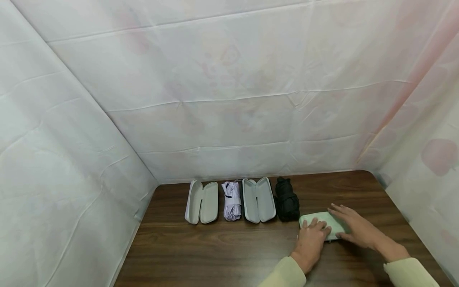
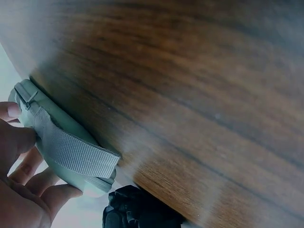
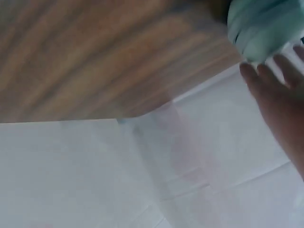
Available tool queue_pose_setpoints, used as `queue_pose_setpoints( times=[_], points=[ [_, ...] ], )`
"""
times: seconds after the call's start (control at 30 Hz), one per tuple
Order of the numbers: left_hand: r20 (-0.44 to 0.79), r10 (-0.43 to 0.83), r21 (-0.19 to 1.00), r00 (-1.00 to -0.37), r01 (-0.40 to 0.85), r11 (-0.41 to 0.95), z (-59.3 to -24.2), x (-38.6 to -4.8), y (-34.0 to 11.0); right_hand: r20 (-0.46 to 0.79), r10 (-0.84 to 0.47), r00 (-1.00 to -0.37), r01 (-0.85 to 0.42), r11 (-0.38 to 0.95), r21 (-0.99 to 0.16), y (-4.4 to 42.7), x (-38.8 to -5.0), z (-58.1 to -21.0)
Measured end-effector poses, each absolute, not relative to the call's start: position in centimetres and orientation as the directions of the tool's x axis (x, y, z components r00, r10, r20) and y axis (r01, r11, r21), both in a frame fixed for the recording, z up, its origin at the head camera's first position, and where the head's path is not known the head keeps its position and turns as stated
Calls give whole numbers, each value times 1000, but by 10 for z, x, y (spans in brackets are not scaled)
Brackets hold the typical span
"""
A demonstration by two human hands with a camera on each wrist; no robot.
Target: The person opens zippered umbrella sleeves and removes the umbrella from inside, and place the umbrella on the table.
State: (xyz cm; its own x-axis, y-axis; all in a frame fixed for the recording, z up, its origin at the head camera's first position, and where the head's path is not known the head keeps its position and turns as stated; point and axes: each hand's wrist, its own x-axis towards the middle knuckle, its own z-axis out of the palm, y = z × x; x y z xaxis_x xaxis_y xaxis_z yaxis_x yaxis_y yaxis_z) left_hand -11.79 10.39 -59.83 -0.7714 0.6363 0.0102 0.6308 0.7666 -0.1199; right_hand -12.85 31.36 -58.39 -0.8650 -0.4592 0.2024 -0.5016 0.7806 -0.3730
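A pale green zip case (image 1: 322,218) lies on the table at the right, its lid down in the head view. My left hand (image 1: 310,240) is on its near left part, with bent fingers over the top. In the left wrist view, the left fingers (image 2: 57,194) and thumb hold the case beside a grey webbing strap (image 2: 76,151) and a zip pull (image 2: 29,98). My right hand (image 1: 356,226) is at the case's right end, its fingers spread and fairly straight. The right wrist view is blurred, with the right fingertips (image 3: 263,71) close against the case.
A black folded umbrella (image 1: 287,201) lies just left of the green case. Farther left are an open grey case (image 1: 265,199), a lilac folded umbrella (image 1: 232,201) and another open pale case (image 1: 209,202). White sheeting (image 1: 233,127) hangs behind the brown table (image 1: 208,255).
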Motion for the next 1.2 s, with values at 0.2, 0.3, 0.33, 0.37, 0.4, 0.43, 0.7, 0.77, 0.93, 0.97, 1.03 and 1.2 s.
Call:
queue_pose_setpoints(
  times=[0.2,0.3,0.33,0.37,0.4,0.43,0.7,0.77,0.93,0.97,1.03,1.2],
  points=[
    [8,643,-124,-766,637,761,-598,-120,105,33,-473,-881,-433,775,-460,317,-138,-575],
    [27,648,-122,-761,641,758,-598,-121,105,23,-466,-884,-423,779,-464,316,-139,-573],
    [32,649,-123,-760,641,757,-599,-121,105,27,-465,-885,-424,780,-460,316,-139,-573],
    [40,650,-122,-759,642,757,-599,-121,105,32,-465,-885,-426,780,-459,315,-139,-573],
    [47,651,-120,-758,643,757,-599,-121,104,37,-464,-885,-428,779,-458,315,-139,-573],
    [47,652,-118,-757,644,756,-599,-120,104,41,-462,-886,-428,780,-456,315,-139,-573],
    [64,658,-107,-750,651,752,-599,-118,103,24,-442,-897,-399,783,-477,314,-136,-573],
    [71,661,-103,-747,653,750,-598,-118,102,15,-428,-904,-382,791,-478,313,-135,-572],
    [74,667,-106,-741,659,744,-596,-117,102,-15,-397,-918,-344,812,-471,312,-133,-572],
    [73,668,-110,-741,660,743,-596,-117,102,-22,-391,-920,-336,817,-470,311,-133,-571],
    [78,667,-120,-741,657,744,-596,-117,101,-35,-373,-927,-315,827,-467,311,-134,-570],
    [55,658,-117,-751,650,751,-596,-117,100,-66,-328,-942,-264,851,-453,308,-133,-566]
  ],
)
